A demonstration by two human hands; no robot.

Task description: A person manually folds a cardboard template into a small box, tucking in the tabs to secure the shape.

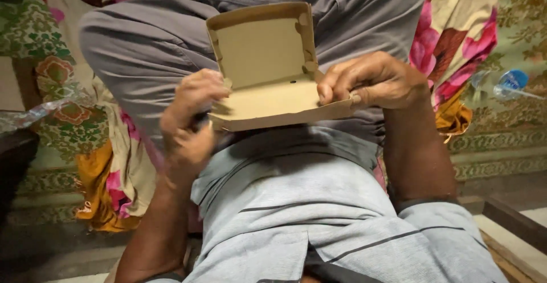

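Note:
A small brown cardboard box [268,60] with its hinged lid standing up rests over my lap, its inside bare. My left hand [191,117] grips the box's near-left corner, fingers curled around the edge. My right hand [373,80] pinches the right side wall of the box, fingertips pressing on the flap at the near-right corner. I am seated cross-legged in grey trousers [148,49] and a light grey shirt [319,203].
A floral cloth in pink, yellow and cream [461,38] lies under me on a green patterned mat [51,60]. A clear plastic bottle with a blue cap [507,83] lies at the right. A dark wooden edge [513,220] runs at lower right.

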